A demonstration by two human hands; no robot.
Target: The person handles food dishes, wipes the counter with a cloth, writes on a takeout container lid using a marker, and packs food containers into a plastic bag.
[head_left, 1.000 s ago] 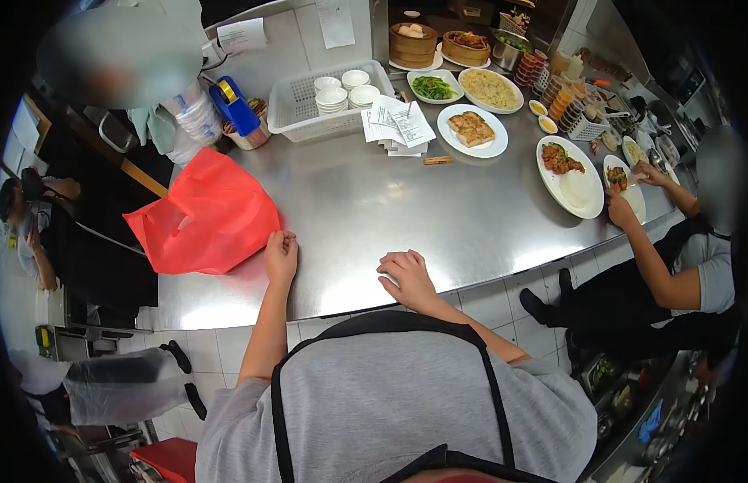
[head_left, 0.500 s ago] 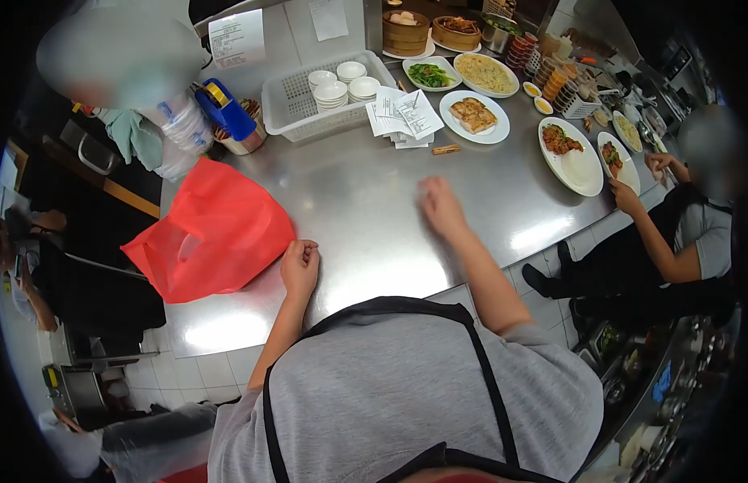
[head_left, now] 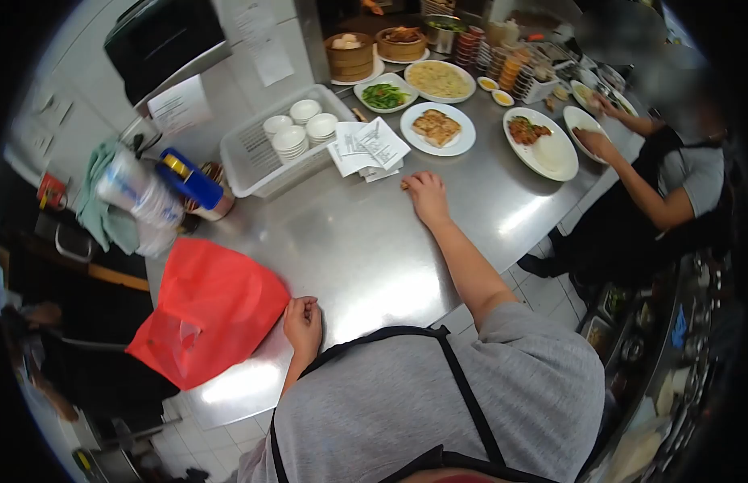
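My right hand (head_left: pixel 428 196) is closed over the small brown wooden clip (head_left: pixel 405 185) on the steel counter, and only the clip's left end shows. Just above it lie white printed slips (head_left: pixel 370 149) and a white plate (head_left: pixel 408 138) with a browned square of food (head_left: pixel 436 127). My left hand (head_left: pixel 302 324) rests with curled fingers at the right edge of a red bag (head_left: pixel 210 310); whether anything is between its fingers is hidden.
A grey basket (head_left: pixel 247 159) holds small white bowls. Plates of greens (head_left: pixel 385 96), noodles (head_left: pixel 440 80) and rice with meat (head_left: pixel 556 159) stand at the back and right. Another person's hands (head_left: pixel 597 145) work over a plate at the right. A blue tape dispenser (head_left: pixel 189 180) stands left.
My right hand has moved forward across the counter onto the wooden clip and closed over it. My left hand stays beside the red bag. The view has turned to the right.
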